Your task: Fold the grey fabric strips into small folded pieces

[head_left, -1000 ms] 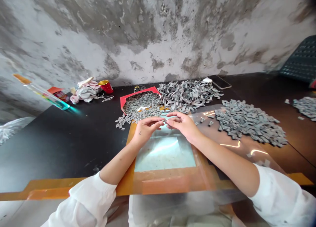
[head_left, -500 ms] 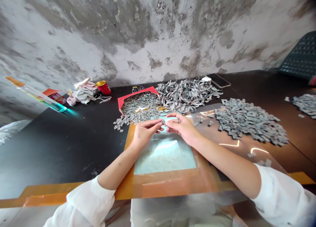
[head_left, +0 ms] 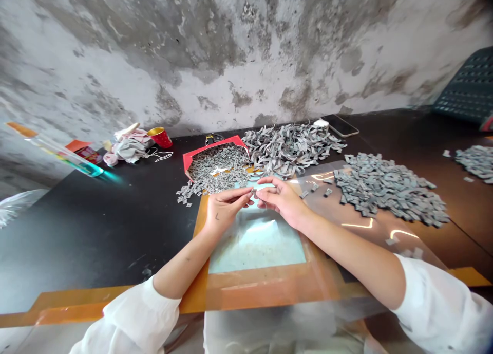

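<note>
My left hand [head_left: 225,207] and my right hand [head_left: 281,200] meet above the far edge of an orange-taped frame with a clear plastic sheet [head_left: 258,251]. A tiny grey piece [head_left: 254,191] sits at my left fingertips. My right fingertips curve close beside it, and whether they grip it is too small to tell. Just beyond lies a red paper tray [head_left: 196,159] heaped with small grey pieces. Tangled grey strips [head_left: 288,148] lie behind it, and a wide spread of grey tabs [head_left: 389,189] lies to the right.
A further grey heap [head_left: 477,161] lies at the far right of the dark table [head_left: 96,230]. Along the stained wall stand a red cup [head_left: 159,137], crumpled cloth [head_left: 129,151], a phone [head_left: 342,126] and a clear tube [head_left: 57,153]. A dark perforated crate [head_left: 466,87] stands back right.
My hands stay together at the same spot, with small finger shifts. The whole scene sits slightly lower and further left in view, from my head moving.
</note>
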The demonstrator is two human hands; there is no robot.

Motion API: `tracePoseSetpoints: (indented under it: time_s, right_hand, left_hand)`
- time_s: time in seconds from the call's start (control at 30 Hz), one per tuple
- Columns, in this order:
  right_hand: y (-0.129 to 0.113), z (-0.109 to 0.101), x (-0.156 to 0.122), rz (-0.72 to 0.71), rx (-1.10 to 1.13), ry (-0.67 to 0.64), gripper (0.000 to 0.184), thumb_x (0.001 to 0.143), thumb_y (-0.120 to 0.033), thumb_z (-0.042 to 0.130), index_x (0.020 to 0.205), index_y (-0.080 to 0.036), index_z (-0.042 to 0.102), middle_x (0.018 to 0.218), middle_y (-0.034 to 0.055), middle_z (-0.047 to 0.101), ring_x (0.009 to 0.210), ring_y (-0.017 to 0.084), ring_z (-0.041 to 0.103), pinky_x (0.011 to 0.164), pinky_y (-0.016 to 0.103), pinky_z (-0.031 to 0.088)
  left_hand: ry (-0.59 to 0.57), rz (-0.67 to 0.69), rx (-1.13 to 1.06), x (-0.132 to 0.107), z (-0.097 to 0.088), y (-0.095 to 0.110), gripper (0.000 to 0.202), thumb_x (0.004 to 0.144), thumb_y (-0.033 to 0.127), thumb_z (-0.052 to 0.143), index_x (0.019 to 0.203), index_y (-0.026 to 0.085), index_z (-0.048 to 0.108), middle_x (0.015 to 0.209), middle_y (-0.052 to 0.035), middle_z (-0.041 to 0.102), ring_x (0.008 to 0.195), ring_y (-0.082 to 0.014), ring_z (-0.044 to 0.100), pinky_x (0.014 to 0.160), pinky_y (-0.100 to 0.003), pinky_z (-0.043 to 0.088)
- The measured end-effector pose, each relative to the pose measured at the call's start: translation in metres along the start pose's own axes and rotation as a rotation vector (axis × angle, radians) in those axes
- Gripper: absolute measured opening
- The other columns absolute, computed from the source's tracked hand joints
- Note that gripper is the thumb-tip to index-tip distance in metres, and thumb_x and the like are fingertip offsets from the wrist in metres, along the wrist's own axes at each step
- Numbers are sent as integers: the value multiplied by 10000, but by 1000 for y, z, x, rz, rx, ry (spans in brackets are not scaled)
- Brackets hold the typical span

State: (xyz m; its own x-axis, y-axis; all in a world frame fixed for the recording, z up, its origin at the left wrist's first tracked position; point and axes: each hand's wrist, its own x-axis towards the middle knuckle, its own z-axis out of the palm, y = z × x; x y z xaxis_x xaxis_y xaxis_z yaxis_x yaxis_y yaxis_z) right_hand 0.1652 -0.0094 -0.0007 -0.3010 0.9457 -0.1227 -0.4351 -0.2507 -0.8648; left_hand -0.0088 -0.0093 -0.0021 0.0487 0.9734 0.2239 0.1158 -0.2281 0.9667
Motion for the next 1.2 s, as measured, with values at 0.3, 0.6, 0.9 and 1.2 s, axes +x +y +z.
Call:
tracePoseSetpoints:
  time_s: [0.3, 0.6, 0.9, 1.2]
  right_hand:
    - [3, 3, 0, -24, 34, 61, 417, 636, -312, 823, 944, -210, 562, 720, -46, 668, 640, 101, 642, 714, 277, 522]
    - [2, 6, -3, -104, -134, 70, 404, 696, -351, 769, 993, -220, 529, 693, -49, 648, 648, 120, 637, 625, 253, 464]
    - [3, 2, -3, -196, -230, 0, 365, 731, -299, 728, 1020, -220, 519, 681, -55, 620, 610, 110, 594, 627, 255, 467]
    - [0, -4, -2, -246, -482, -92, 218, 778, -330, 682, 967, -223, 658, 740, -11, 652, 640, 120, 562, 615, 253, 450]
  left_hand:
    - [35, 233, 231, -5, -3, -1, 187, 771, 284, 728, 942, 226, 776, 956, -67, 762, 844, -227, 722, 767, -345, 608]
    - [-10, 78, 74, 1, -1, 1, 225, 759, 363, 733, 880, 177, 770, 844, -72, 760, 655, -172, 696, 608, -289, 594]
    - [-108, 90, 54, 6, -6, -2, 238, 710, 325, 779, 902, 184, 769, 913, -72, 721, 647, -132, 641, 570, -259, 568]
    - [-209, 101, 194, 7, -15, -6, 247, 683, 356, 799, 850, 180, 753, 759, -48, 706, 583, -127, 610, 550, -238, 509]
